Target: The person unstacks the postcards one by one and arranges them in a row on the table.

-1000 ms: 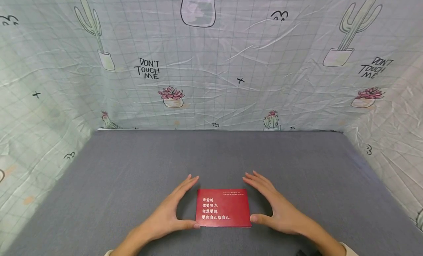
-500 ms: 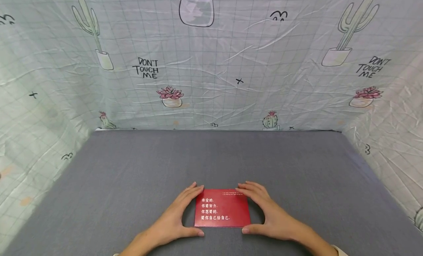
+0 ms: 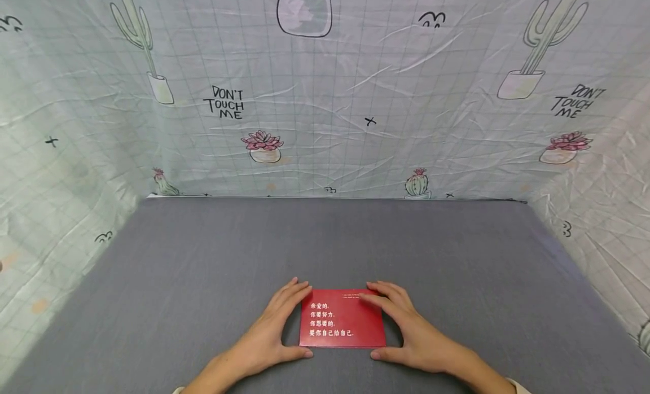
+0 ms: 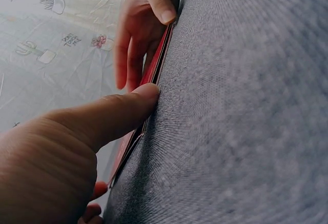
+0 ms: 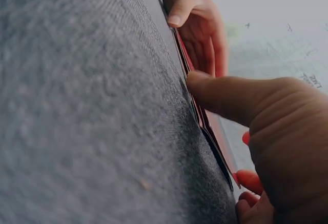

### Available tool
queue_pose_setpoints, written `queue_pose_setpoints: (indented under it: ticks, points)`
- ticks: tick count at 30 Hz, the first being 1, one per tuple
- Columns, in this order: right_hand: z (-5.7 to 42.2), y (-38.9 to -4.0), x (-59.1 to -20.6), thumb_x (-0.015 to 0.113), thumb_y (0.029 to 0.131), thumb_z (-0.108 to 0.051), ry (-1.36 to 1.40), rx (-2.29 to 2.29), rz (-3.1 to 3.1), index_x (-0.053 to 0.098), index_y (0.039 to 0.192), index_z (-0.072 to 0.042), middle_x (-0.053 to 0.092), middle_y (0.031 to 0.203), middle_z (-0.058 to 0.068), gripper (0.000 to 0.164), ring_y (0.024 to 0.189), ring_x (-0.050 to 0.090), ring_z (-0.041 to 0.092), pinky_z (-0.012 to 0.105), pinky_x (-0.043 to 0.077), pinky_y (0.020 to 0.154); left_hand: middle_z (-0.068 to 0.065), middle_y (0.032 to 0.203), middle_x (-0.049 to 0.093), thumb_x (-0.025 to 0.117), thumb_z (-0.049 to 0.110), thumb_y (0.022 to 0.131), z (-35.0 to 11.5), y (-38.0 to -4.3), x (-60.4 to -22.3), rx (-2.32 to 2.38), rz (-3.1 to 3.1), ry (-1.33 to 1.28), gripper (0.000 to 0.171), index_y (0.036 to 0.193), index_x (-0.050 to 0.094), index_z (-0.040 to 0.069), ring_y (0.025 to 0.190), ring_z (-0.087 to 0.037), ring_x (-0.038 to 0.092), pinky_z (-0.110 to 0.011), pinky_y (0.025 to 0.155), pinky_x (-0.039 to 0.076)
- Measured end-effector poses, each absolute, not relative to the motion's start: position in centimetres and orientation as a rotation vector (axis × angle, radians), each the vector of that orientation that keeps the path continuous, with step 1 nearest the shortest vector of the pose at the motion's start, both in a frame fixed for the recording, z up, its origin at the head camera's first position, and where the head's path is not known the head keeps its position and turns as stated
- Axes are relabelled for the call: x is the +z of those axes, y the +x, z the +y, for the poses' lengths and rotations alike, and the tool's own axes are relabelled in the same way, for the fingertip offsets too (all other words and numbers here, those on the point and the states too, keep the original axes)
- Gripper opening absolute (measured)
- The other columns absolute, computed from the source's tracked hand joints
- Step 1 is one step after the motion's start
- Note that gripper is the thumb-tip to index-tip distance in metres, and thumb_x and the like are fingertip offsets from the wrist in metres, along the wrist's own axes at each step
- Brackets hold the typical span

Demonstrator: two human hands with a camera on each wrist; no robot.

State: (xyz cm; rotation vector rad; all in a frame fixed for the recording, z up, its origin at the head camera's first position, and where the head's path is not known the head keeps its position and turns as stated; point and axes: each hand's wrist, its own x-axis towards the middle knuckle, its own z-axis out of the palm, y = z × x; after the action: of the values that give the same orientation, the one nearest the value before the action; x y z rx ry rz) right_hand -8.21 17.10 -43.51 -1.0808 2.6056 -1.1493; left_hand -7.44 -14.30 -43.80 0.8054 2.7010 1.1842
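A thin red booklet (image 3: 337, 320) with white Chinese lettering lies flat on the grey cloth in the head view. My left hand (image 3: 266, 333) holds its left end, thumb at the near edge and fingers at the far edge. The right hand (image 3: 418, 335) spans the other end likewise, one finger over the top right corner. Seen edge-on in the left wrist view, the booklet (image 4: 163, 55) shows thin layers with a dark gap; the left thumb (image 4: 138, 100) touches its near edge. In the right wrist view the right thumb (image 5: 205, 83) touches the same edge of the booklet (image 5: 207, 126).
Grey cloth (image 3: 325, 241) covers the tabletop around the booklet. A pale curtain (image 3: 330, 100) printed with cacti and words closes off the back and both sides.
Both hands have come inward from beside the booklet, and their thumbs and fingers now meet its near and far edges. The booklet stays in place.
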Motion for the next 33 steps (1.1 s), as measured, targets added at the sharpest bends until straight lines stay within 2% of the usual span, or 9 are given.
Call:
queue_pose_setpoints:
  ticks: [7, 17, 33]
  points:
    - [16.88, -8.16, -43.74, 0.076, 0.080, -0.040, -1.095, -1.114, 2.656, 0.037, 0.146, -0.022, 0.028, 0.149, 0.004, 0.078, 0.132, 0.022, 0.022, 0.034, 0.051, 0.087, -0.002, 0.152, 0.030, 0.087, 0.034, 0.068, -14.23, -7.50, -43.92, 1.189, 2.707, 0.774, 0.097, 0.148, 0.034, 0.015, 0.142, -0.024, 0.017, -0.053, 0.097, 0.042]
    - [16.74, -8.02, -43.71, 0.076, 0.080, -0.040, -1.124, -1.132, 2.703, 0.040, 0.144, -0.021, 0.033, 0.146, 0.003, 0.076, 0.132, 0.025, 0.022, 0.036, 0.049, 0.089, -0.003, 0.151, 0.032, 0.088, 0.030, 0.066, -14.27, -7.55, -43.99, 1.196, 2.732, 0.800, 0.097, 0.147, 0.036, 0.015, 0.140, -0.022, 0.021, -0.052, 0.098, 0.041]
    - [16.82, -8.07, -43.92, 0.078, 0.079, -0.037, -1.165, -1.153, 2.726, 0.041, 0.144, -0.022, 0.035, 0.145, 0.003, 0.076, 0.131, 0.025, 0.021, 0.037, 0.047, 0.092, -0.004, 0.152, 0.030, 0.086, 0.041, 0.068, -14.30, -7.39, -44.08, 1.259, 2.739, 0.781, 0.094, 0.146, 0.037, 0.020, 0.138, -0.025, 0.026, -0.056, 0.098, 0.039]
